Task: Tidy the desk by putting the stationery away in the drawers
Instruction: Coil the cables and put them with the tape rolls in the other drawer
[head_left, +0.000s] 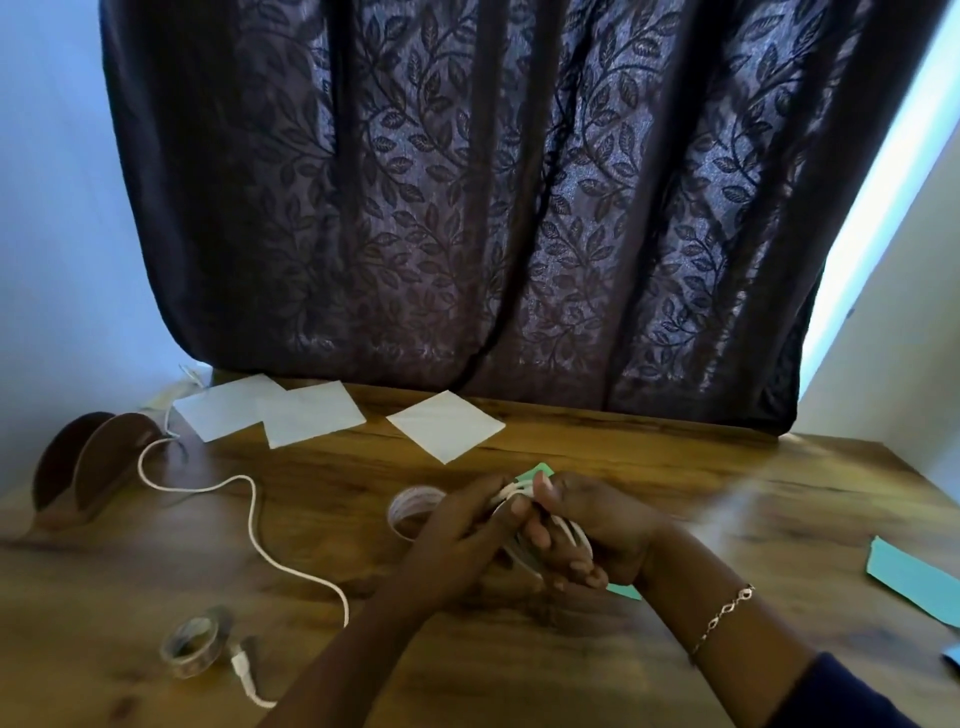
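Far left: brown holder (78, 467) standing on worktop (519, 665), near back edge. White cable (254, 512) snaking loose from beside holder across worktop toward front, passing under left forearm. Plug (243, 667) lying at front left, just beside clear tape (192, 644), which lies flat.

Back edge, left to centre: three white sheets (311, 413) lying flat, first two overlapping, third apart to their right. Dark leaf-pattern curtain (467, 208) hanging behind.

Centre: pale ring (410, 506) on worktop, partly hidden by left hand (457, 535). Left forearm entering from bottom centre, angled up and right; fingers curled round bundled loops of cable, thumb pressed on top of bundle. Right hand (587, 525) meeting it from right, wrist bent inward, palm toward left hand, thumb upright; fingers (576, 564) curled, with cable loops wrapped over them. Both hands raised just above worktop, touching each other at bundle. Green card (535, 473) lying beneath hands, corners showing above and below them.

Right: bracelet (722, 618) on right wrist, dark sleeve (841, 696) at bottom right. Teal paper (914, 577) flat near right edge, well apart from hands.
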